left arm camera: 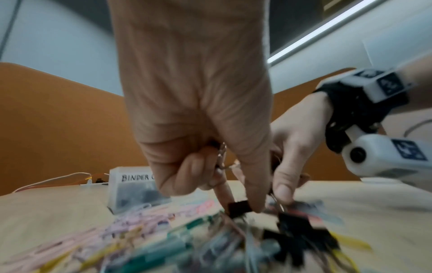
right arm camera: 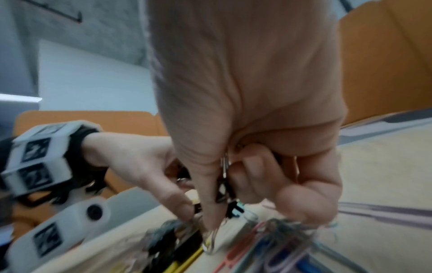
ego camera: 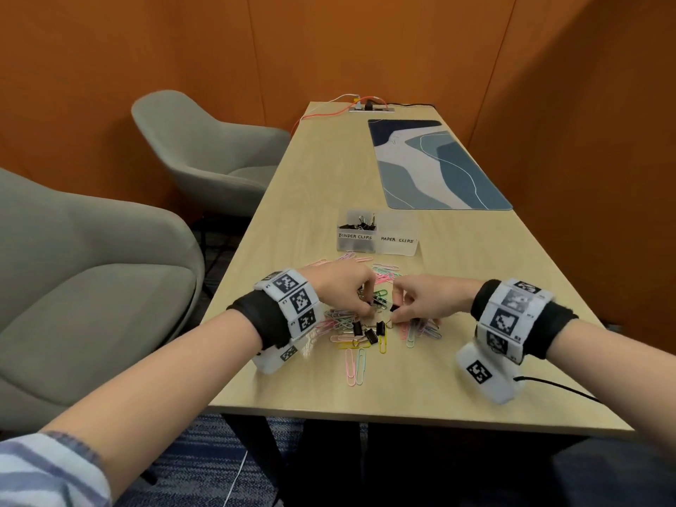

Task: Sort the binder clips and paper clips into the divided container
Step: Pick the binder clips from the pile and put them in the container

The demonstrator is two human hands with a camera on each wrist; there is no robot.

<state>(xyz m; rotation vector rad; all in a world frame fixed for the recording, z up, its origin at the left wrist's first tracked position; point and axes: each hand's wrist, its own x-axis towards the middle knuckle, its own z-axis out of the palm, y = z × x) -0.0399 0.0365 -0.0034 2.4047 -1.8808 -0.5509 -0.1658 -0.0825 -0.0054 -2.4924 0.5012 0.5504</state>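
A clear divided container [ego camera: 376,247] stands mid-table; its left half, labelled BINDER CLIPS, holds several black binder clips [ego camera: 360,223], and the half labelled PAPER CLIPS looks empty. In front of it lies a pile of coloured paper clips [ego camera: 344,323] with loose black binder clips [ego camera: 371,335] mixed in. My left hand [ego camera: 367,309] is over the pile, pinching a black binder clip [left arm camera: 240,207] between thumb and forefinger, with metal clip handles [left arm camera: 222,157] tucked in its curled fingers. My right hand [ego camera: 397,313] faces it and pinches a binder clip's wire handle [right arm camera: 210,238], with more clips [right arm camera: 224,188] in its curled fingers.
A blue patterned desk mat [ego camera: 435,166] lies at the far right. A power strip with orange and black cables [ego camera: 371,108] sits at the table's far end. Two grey chairs [ego camera: 205,148] [ego camera: 91,287] stand to the left. A black cable [ego camera: 563,387] trails off my right wrist.
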